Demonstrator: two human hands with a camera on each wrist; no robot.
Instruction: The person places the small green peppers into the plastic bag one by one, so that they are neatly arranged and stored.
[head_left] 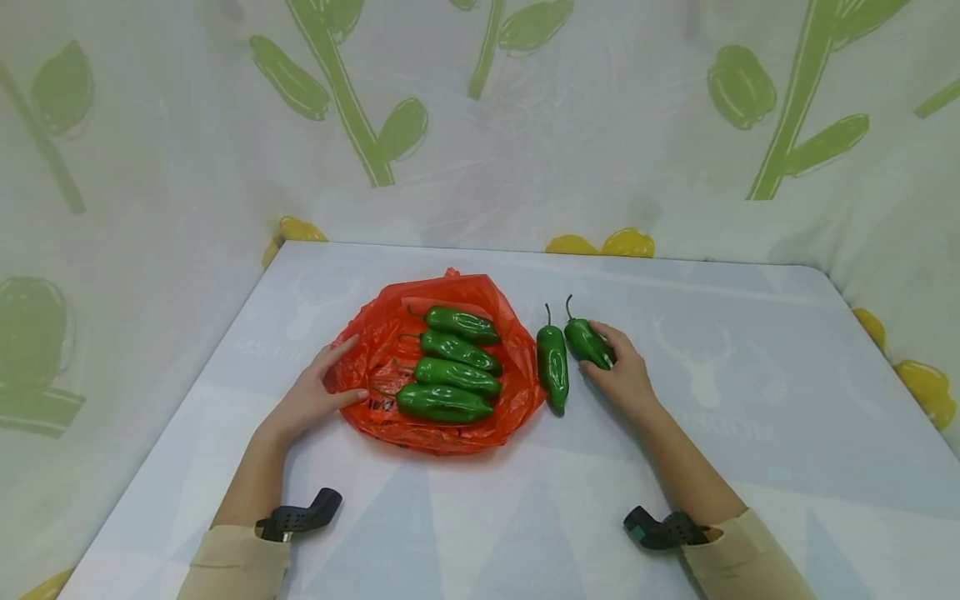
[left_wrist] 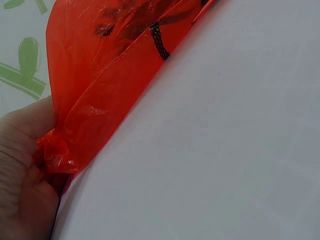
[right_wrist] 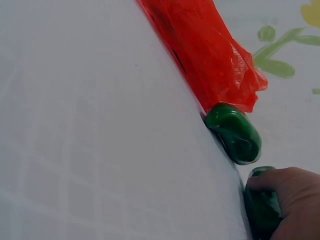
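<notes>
An open red plastic bag (head_left: 378, 429) lies on the table, with several green peppers (head_left: 450, 404) lined up side by side inside it. My left hand (head_left: 311, 396) holds the bag's left rim; in the left wrist view the thumb and fingers pinch the crumpled red plastic (left_wrist: 62, 150). To the right of the bag, one pepper (head_left: 552, 367) lies lengthwise against its edge. My right hand (head_left: 621, 375) grips another pepper (head_left: 581, 337), with its thumb and fingers on either side. That pepper's stem points away from me, and its lower end is partly covered by the hand.
The pale table (head_left: 480, 517) bears a faint deer-head print on its right side. Behind it hangs a white cloth (head_left: 600, 150) patterned with green plants. Both wrists carry black camera mounts (head_left: 300, 517).
</notes>
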